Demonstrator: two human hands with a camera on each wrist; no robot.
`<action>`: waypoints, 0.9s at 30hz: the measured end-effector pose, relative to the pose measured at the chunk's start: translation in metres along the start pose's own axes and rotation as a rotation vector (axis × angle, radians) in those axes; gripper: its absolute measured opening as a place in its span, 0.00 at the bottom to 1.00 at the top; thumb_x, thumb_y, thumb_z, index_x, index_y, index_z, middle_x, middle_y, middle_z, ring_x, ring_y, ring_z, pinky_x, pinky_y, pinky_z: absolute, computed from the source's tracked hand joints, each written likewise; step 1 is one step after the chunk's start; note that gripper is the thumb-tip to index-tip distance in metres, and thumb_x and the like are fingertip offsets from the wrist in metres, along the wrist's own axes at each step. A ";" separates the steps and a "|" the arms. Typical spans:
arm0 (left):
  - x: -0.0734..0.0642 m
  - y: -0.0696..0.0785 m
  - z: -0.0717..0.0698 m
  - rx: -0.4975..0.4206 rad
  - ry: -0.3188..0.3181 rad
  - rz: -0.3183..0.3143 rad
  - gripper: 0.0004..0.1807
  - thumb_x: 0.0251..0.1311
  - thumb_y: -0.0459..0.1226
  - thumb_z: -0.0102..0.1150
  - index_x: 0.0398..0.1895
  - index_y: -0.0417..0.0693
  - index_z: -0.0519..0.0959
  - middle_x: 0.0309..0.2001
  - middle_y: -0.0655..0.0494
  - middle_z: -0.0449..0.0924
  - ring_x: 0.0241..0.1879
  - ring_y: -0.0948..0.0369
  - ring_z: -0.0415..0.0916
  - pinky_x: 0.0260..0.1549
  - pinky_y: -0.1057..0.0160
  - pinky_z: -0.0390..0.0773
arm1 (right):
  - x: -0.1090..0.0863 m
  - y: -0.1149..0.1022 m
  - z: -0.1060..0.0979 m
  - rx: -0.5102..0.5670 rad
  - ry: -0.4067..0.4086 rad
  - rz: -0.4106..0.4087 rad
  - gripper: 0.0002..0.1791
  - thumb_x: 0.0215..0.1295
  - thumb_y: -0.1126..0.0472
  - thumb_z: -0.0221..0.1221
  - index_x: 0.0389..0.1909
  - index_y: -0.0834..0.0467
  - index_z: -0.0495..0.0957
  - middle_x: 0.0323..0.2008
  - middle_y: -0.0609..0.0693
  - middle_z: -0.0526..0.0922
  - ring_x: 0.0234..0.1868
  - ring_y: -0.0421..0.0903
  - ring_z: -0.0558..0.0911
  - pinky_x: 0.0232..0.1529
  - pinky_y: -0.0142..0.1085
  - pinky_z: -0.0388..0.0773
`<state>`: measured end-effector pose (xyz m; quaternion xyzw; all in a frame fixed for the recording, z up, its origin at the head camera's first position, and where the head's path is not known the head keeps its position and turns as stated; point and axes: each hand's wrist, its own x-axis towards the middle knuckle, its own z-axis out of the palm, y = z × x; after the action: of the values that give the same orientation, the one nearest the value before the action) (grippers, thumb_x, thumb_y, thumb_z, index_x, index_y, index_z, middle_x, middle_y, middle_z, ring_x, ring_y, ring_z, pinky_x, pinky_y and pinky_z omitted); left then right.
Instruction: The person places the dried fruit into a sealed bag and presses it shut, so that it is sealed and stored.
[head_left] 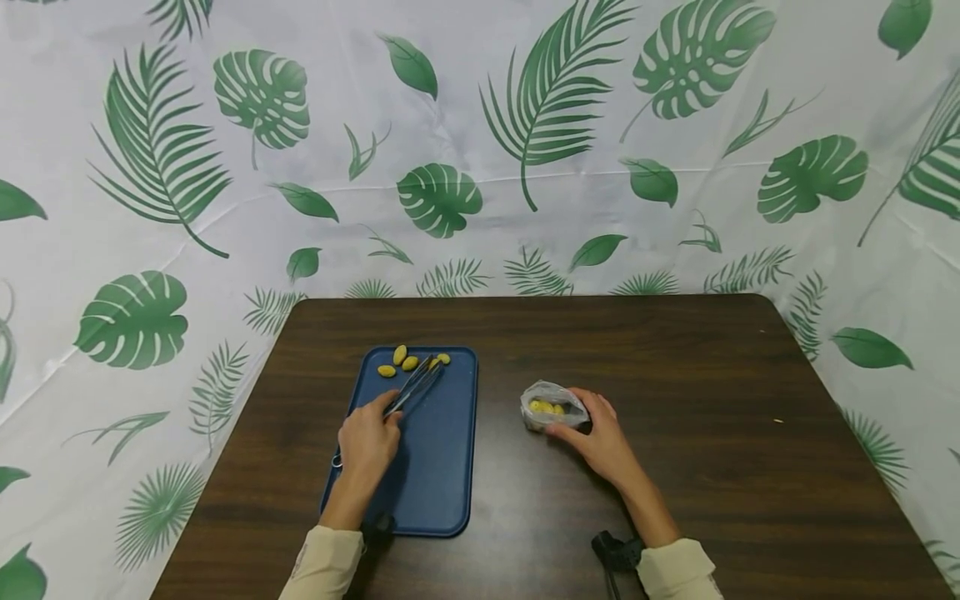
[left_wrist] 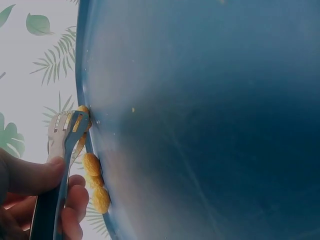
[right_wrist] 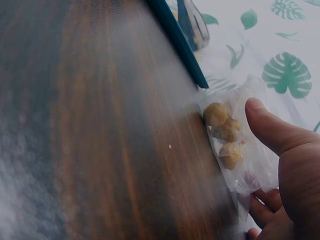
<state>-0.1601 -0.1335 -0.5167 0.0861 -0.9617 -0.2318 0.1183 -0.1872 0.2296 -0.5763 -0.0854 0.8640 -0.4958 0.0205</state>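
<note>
My left hand (head_left: pixel 367 437) grips a pair of metal tongs (head_left: pixel 412 389) over the far part of a blue tray (head_left: pixel 435 487). Slotted tips of the tongs overlap one yellow oval piece in the left wrist view, and I cannot tell whether they pinch it. Several more yellow oval pieces (head_left: pixel 386 371) lie near the tray's far edge. Right of the tray, my right hand (head_left: pixel 606 437) holds a clear plastic bag (right_wrist: pixel 255 162) by its side, thumb and fingers on either side. The bag's mouth gapes upward, and yellow pieces (right_wrist: pixel 216 114) show inside it.
Both the tray and the bag stand on a dark wooden table (head_left: pixel 712 467). A leaf-patterned white cloth (head_left: pixel 465 100) hangs behind the table. A small pale speck (head_left: pixel 777 421) lies on the table at the right. Tiny crumbs dot the tray.
</note>
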 end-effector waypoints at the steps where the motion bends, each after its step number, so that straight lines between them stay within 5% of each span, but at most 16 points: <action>1: -0.001 0.000 -0.001 -0.007 0.003 0.003 0.19 0.65 0.37 0.67 0.59 0.49 0.85 0.46 0.41 0.90 0.35 0.43 0.85 0.33 0.41 0.80 | 0.000 0.000 0.000 0.001 0.000 -0.004 0.40 0.60 0.45 0.73 0.70 0.54 0.71 0.66 0.57 0.77 0.79 0.67 0.55 0.75 0.69 0.46; 27: -0.017 0.011 -0.015 -0.071 0.042 0.016 0.19 0.64 0.35 0.68 0.59 0.47 0.85 0.43 0.41 0.90 0.27 0.48 0.82 0.28 0.45 0.77 | -0.003 0.000 -0.001 0.008 0.011 -0.018 0.40 0.60 0.45 0.73 0.69 0.54 0.71 0.66 0.57 0.77 0.78 0.68 0.56 0.74 0.70 0.46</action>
<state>-0.1412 -0.1264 -0.5017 0.0789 -0.9508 -0.2629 0.1434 -0.1841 0.2312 -0.5755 -0.0903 0.8613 -0.4998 0.0119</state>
